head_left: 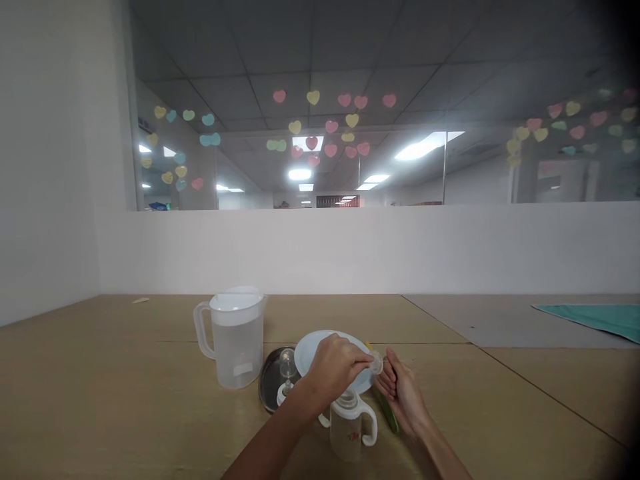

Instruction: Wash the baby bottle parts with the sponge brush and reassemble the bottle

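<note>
My left hand (334,363) pinches a small clear round piece (376,363) between thumb and fingertips; its exact kind is too small to make out. Close against the other side of that piece, my right hand (404,395) has its fingers curled in, and what they grip is hidden. Below both hands stands a clear baby bottle (347,430) with white handles and an uncovered top. Behind my left hand lies a pale blue-white plate (315,341). A long green object (387,413) rests beside the bottle, partly under my right hand.
A dark metal tray (267,383) left of my forearm holds a clear dome cap (287,363) and a white ring with a teat (283,392). Farther left stands a translucent pitcher (239,353) of water. A teal cloth (600,317) lies far right, before the white wall (320,250).
</note>
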A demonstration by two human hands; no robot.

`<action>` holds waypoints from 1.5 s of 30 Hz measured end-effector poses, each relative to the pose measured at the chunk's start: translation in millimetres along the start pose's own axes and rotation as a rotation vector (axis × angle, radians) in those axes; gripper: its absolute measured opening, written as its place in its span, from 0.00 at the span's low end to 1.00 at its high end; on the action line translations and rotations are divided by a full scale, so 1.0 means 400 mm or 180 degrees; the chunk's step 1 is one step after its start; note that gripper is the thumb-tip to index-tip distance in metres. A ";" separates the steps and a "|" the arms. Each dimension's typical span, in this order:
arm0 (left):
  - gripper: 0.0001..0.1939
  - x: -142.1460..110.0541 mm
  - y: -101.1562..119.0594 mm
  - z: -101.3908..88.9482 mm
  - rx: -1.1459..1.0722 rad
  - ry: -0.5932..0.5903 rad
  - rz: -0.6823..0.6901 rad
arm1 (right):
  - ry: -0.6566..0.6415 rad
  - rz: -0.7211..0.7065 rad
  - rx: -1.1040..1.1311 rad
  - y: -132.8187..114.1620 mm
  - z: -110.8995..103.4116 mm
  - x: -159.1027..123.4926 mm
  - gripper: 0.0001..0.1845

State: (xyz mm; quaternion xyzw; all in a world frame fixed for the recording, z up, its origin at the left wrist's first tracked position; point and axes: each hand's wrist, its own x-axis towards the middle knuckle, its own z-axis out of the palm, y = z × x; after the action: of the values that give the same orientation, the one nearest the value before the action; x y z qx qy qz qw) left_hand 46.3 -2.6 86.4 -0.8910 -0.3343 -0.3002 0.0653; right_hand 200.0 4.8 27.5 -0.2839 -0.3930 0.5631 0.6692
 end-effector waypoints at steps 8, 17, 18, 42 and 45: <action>0.11 0.000 0.010 -0.031 0.0516 -0.0337 -0.0129 | -0.0253 0.0063 -0.0279 0.024 0.004 0.001 0.29; 0.11 0.007 0.021 -0.052 0.0914 -0.0586 -0.0132 | -0.0456 0.0112 -0.0510 0.030 0.011 -0.010 0.31; 0.11 0.006 0.020 -0.049 0.0911 -0.0596 -0.0122 | -0.0468 0.0117 -0.0516 0.030 0.011 -0.010 0.31; 0.12 -0.007 0.009 -0.064 0.0286 -0.0339 -0.0189 | -0.0173 0.0036 -0.0127 -0.013 -0.003 -0.001 0.25; 0.12 -0.007 0.005 -0.058 0.0328 -0.0323 -0.0173 | -0.0357 0.0095 -0.0094 -0.003 0.004 -0.004 0.27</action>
State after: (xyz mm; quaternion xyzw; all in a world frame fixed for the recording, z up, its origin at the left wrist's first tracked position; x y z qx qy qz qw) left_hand 34.6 -13.2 103.9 -0.8911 -0.3763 -0.2388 0.0858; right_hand 199.4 2.9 29.0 -0.2676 -0.4339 0.5822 0.6334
